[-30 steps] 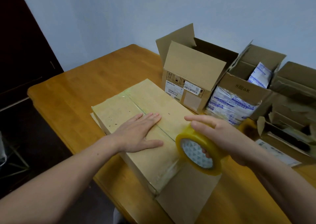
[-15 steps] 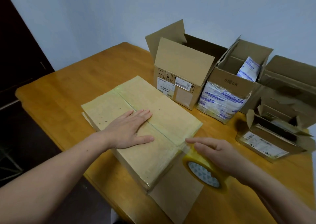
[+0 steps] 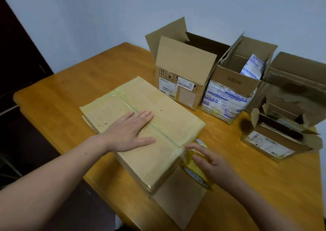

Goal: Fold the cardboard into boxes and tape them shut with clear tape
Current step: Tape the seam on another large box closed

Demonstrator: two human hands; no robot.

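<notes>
1. One closed flat box point(image 3: 169, 114) lies in the middle of the wooden table point(image 3: 70, 89). Its two top flaps meet along a centre seam. Shiny clear tape runs along that seam and over the far-left and right edges.
2. Two hands are in view. The left hand point(image 3: 130, 132) lies palm down on the box top with its fingers straight and together, and the fingertips reach the seam.
3. The right hand point(image 3: 211, 162) is at the near right side of the box. Its fingers are laid almost straight over the top of the roll of tape point(image 3: 192, 173), and the forefinger points at the box edge. The thumb is hidden, so I cannot tell whether this hand grips the roll or only rests on it.
4. One roll of tape shows, yellowish, standing on edge just beside the box's right side. A strip of tape stretches from it up to the top edge of the box.
5. One flat sheet of cardboard point(image 3: 178, 200) sticks out from under the box's near right corner.
6. Four open boxes stand on the far right of the table:
   - a labelled box point(image 3: 183, 82) with its flaps up
   - a printed box point(image 3: 234, 82) touching the labelled one
   - a large torn box point(image 3: 296, 89) at the far right
   - a small low box point(image 3: 271, 142) nearer, apart from the others
7. Two white-and-blue packets show. One point(image 3: 252, 66) stands inside the printed box, and one point(image 3: 225, 103) leans against its front.
8. A dark door point(image 3: 17, 54) stands at the left.
</notes>
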